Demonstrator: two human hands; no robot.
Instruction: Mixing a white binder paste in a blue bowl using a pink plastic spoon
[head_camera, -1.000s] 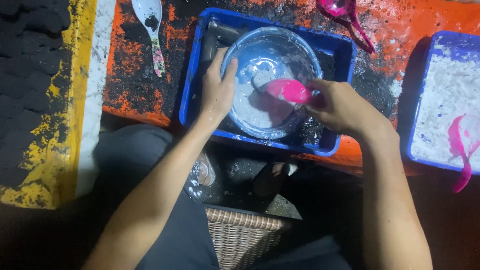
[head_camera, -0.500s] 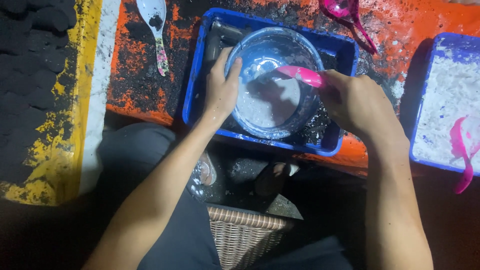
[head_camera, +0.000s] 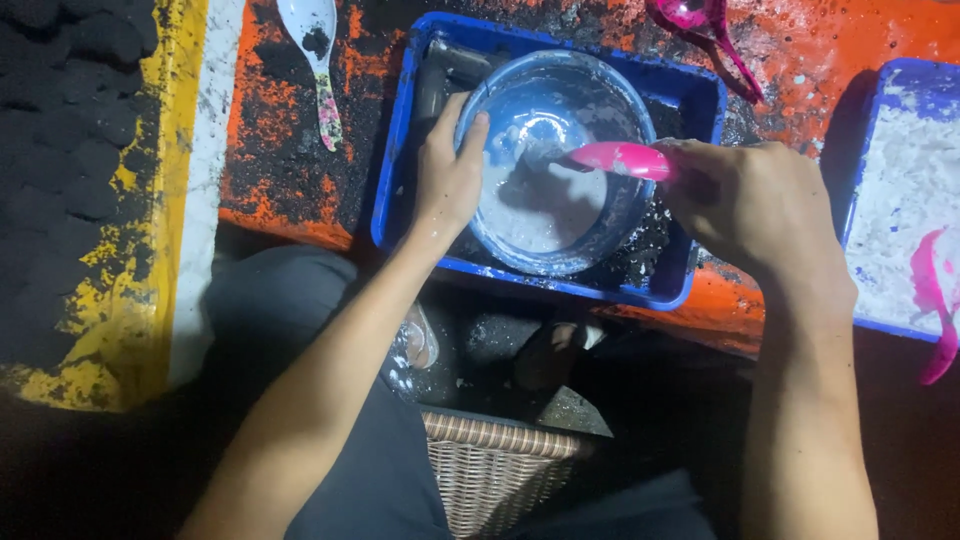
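The left hand (head_camera: 447, 170) clamps the rim at nine o'clock of a blue bowl (head_camera: 556, 160) of pale grey slurry, thumb hooked inside and fingers down the outer wall, the bowl sitting inside a blue tray (head_camera: 400, 130) on an orange, soot-strewn surface (head_camera: 280, 150). At three o'clock of the bowl the right hand (head_camera: 760, 205) pinches the handle of a pink spoon (head_camera: 620, 158), whose far end dips into the slurry, while a white spoon (head_camera: 315, 55) lies at ten o'clock
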